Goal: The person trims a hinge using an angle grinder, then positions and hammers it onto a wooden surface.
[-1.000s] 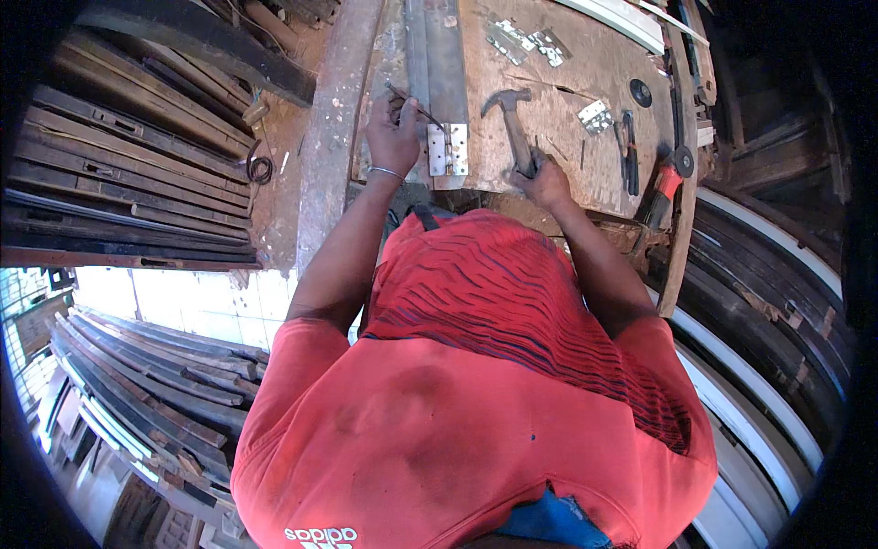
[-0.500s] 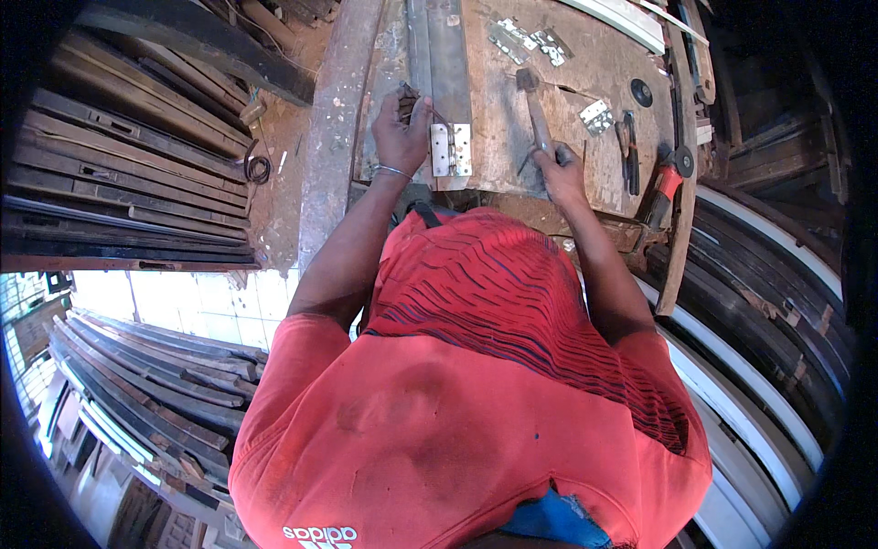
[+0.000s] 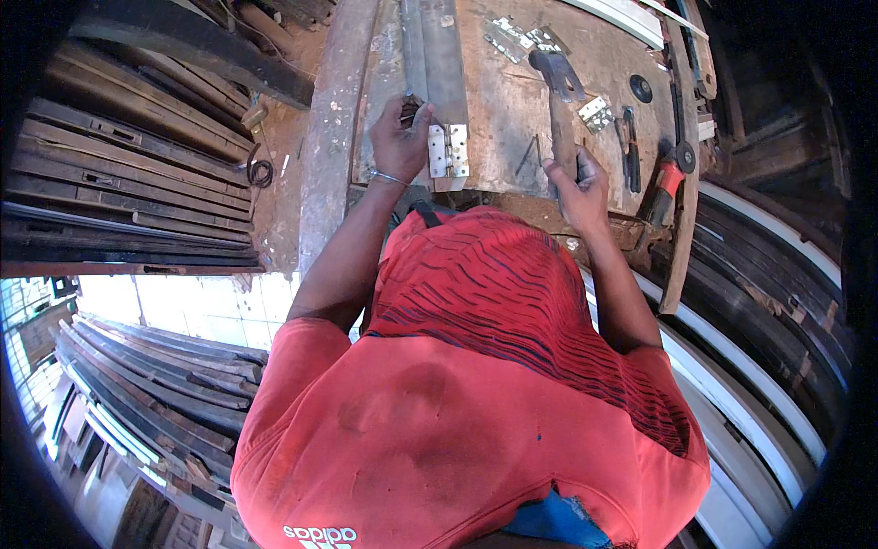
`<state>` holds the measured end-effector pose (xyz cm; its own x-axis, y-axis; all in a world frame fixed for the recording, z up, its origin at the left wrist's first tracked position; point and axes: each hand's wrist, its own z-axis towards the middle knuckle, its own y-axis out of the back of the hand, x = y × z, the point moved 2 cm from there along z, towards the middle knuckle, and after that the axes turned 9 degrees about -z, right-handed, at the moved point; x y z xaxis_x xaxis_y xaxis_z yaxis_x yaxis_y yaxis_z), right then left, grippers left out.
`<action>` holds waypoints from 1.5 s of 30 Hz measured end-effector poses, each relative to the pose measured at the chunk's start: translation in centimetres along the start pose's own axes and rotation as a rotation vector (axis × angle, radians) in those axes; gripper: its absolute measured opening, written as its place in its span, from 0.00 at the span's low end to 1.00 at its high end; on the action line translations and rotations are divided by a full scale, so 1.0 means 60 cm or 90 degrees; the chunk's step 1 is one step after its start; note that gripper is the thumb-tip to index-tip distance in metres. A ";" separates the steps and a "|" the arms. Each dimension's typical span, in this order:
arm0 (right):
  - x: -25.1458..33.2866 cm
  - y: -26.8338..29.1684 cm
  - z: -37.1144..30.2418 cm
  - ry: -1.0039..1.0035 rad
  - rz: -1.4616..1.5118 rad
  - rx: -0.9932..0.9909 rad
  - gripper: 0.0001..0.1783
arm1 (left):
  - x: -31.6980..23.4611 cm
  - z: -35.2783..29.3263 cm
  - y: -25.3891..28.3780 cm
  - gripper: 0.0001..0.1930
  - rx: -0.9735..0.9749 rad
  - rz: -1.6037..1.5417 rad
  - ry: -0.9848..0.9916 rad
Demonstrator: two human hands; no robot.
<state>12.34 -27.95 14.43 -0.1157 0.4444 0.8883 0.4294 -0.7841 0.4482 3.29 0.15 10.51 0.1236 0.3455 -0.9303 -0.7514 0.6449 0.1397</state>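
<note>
My right hand [image 3: 583, 190] is wrapped round the wooden handle of a hammer [image 3: 562, 128], whose dark metal head is raised at the far end. On the bench's left part, my left hand [image 3: 401, 137] is closed with the fingers bunched around something small and dark that I cannot make out. Just to its right, a pale metal butt hinge [image 3: 448, 151] lies opened flat, with screw holes in both leaves. It sits at the near end of a grey wooden piece [image 3: 439, 69] that runs away from me.
More hinges [image 3: 512, 38] lie at the back of the bench, another hinge [image 3: 595, 113] by the hammer. Dark-handled pliers [image 3: 631, 151], a black disc [image 3: 642, 89] and a red angle grinder [image 3: 669, 186] are at right. Long timbers [image 3: 137, 174] are stacked at left.
The hammer has come up off the bench and its head has turned to the right. My right hand has shifted slightly right and nearer. My left hand stays beside the hinge.
</note>
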 end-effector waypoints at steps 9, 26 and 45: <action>0.021 0.004 -0.009 -0.026 0.080 0.014 0.13 | 0.009 -0.003 -0.002 0.12 0.031 0.007 0.014; 0.190 0.016 -0.051 0.177 -0.047 0.117 0.26 | -0.009 0.011 -0.022 0.07 0.153 0.091 -0.203; 0.283 0.035 -0.032 0.166 -0.143 0.215 0.32 | 0.000 -0.002 -0.020 0.07 0.147 0.089 -0.213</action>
<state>9.55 -22.91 30.67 -0.4409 0.4288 0.7885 0.6299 -0.4780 0.6121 4.13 -0.72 10.32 0.2624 0.6178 -0.7412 -0.6159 0.6986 0.3642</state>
